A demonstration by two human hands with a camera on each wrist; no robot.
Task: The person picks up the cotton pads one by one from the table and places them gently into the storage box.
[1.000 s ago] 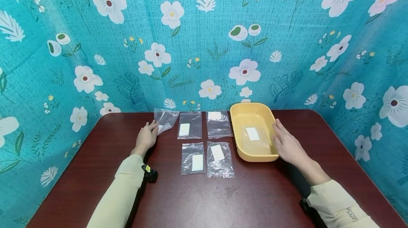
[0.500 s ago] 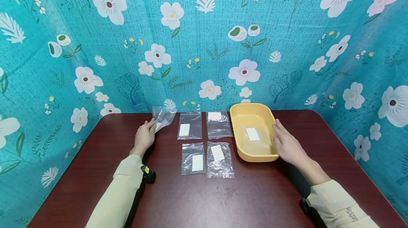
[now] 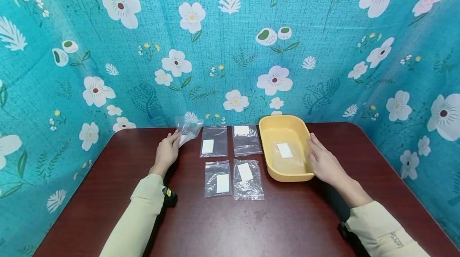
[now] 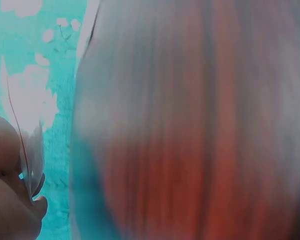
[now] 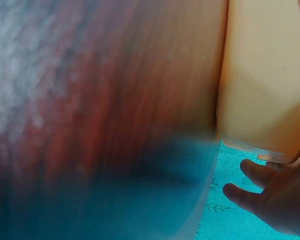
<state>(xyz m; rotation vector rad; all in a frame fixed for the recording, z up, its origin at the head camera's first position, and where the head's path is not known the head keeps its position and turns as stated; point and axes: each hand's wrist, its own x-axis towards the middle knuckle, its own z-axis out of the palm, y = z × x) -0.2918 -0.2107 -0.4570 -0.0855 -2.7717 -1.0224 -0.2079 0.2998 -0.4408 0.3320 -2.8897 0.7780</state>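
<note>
Thin, crinkly and see-through, a clear plastic bag [image 3: 190,127] catches the light beside a smooth yellow plastic tray [image 3: 290,178] with rounded corners, on a glossy red-brown wooden table [image 3: 201,225]. The left hand [image 3: 166,154] pinches the bag's edge narrowly between thumb and fingers; the right hand [image 3: 325,164] lies with fingers fairly straight against the tray's side. The pinched bag tilts up just beyond the left fingertips. To that hand's right lie four flat clear bags [image 3: 221,135] with white rectangles; another bag [image 3: 292,162] sits in the tray, left of the right hand.
</note>
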